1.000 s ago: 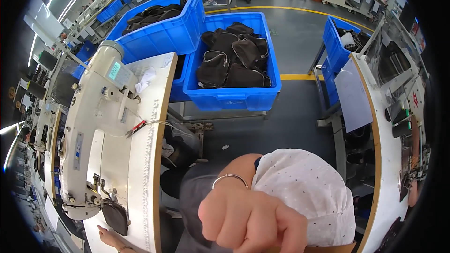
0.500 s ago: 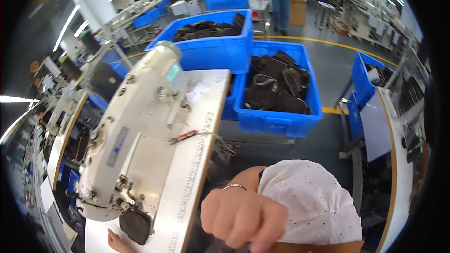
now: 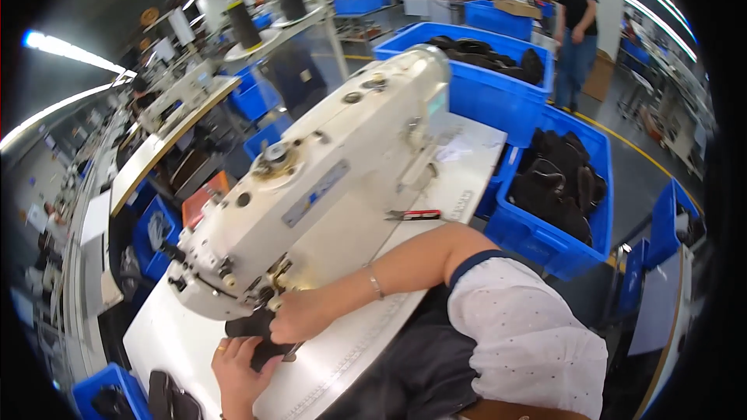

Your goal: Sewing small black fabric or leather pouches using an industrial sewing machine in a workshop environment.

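Note:
A dark fabric piece (image 3: 267,348) lies on the white sewing table under the head of a white sewing machine (image 3: 311,187). My left hand (image 3: 236,369) is on its near left side, with the fingers over its edge and the thumb apart across the fabric. Curled closed, my right hand (image 3: 299,317) grips the same piece from the right, close beside the needle area. The hand hides the presser foot and part of the piece. Red-handled thread snips (image 3: 420,215) lie on the tabletop beyond my right forearm.
Blue bins of dark pieces (image 3: 545,245) stand beyond the table on the right. Another blue bin (image 3: 105,379) and a dark piece (image 3: 170,398) are at the lower left. Thread cones (image 3: 245,27) stand behind the machine. Two people (image 3: 576,31) are in the far background.
My right hand has moved from beside the table to the fabric at the needle. The left hand has come onto the piece too. The view has swung left.

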A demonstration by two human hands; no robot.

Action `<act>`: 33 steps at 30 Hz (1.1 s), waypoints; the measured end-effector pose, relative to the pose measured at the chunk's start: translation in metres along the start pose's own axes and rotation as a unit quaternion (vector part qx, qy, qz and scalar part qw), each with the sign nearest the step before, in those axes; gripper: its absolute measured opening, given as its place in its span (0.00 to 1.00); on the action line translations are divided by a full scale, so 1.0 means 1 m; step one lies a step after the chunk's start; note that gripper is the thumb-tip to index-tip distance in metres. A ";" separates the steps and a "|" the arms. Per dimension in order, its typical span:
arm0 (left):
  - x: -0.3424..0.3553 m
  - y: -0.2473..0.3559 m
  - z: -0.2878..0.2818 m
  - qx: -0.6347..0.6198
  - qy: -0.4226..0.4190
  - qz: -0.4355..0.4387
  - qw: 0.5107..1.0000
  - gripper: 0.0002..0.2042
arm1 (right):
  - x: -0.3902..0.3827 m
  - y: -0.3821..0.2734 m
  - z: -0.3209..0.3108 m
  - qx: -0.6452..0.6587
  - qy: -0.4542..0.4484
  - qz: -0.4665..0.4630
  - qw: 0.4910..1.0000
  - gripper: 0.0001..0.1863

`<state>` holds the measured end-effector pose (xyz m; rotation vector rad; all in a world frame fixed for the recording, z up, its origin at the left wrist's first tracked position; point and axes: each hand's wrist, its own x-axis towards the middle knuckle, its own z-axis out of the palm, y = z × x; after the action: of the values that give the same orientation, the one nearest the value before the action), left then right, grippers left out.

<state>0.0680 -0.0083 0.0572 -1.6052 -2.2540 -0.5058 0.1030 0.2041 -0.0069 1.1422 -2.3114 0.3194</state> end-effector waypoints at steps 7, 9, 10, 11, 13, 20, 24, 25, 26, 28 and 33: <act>0.003 0.001 0.009 0.074 -0.047 0.035 0.996 0.08 | -0.015 -0.003 -0.018 0.012 0.033 0.005 0.999 0.10; 0.001 0.004 0.005 0.048 -0.053 0.013 0.997 0.08 | -0.014 -0.001 -0.017 -0.009 0.010 -0.006 1.000 0.10; -0.001 0.005 0.006 0.056 -0.061 0.020 0.996 0.09 | -0.014 -0.001 -0.016 -0.016 0.011 -0.014 1.000 0.11; -0.002 0.007 0.007 0.064 -0.068 0.028 0.995 0.09 | -0.014 -0.002 -0.014 -0.011 0.014 -0.019 1.000 0.11; -0.004 0.009 0.008 0.083 -0.076 0.035 0.993 0.09 | -0.015 -0.002 -0.011 -0.017 0.035 -0.010 0.999 0.13; 0.003 0.015 0.009 0.158 0.004 0.005 0.987 0.08 | -0.009 -0.002 -0.018 -0.059 0.098 -0.007 0.993 0.16; 0.011 0.018 0.015 0.176 0.021 -0.018 0.984 0.11 | -0.009 0.004 -0.012 -0.169 0.118 0.018 0.978 0.12; 0.015 0.021 0.015 0.168 0.024 -0.010 0.986 0.11 | -0.012 0.006 -0.013 -0.198 0.121 0.028 0.972 0.10; 0.020 0.029 0.010 0.188 0.021 0.003 0.982 0.11 | -0.013 0.007 -0.012 -0.178 0.155 0.034 0.971 0.09; 0.024 0.037 0.012 0.215 0.016 0.017 0.976 0.14 | -0.012 0.010 -0.006 -0.187 0.190 0.032 0.963 0.08; 0.015 0.014 0.034 0.238 0.043 0.051 0.969 0.16 | -0.005 0.003 -0.001 -0.202 0.156 0.029 0.966 0.06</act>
<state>0.0746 0.0239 0.0351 -1.4069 -2.0158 0.0000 0.1034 0.2100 -0.0091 0.7617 -2.0119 0.0371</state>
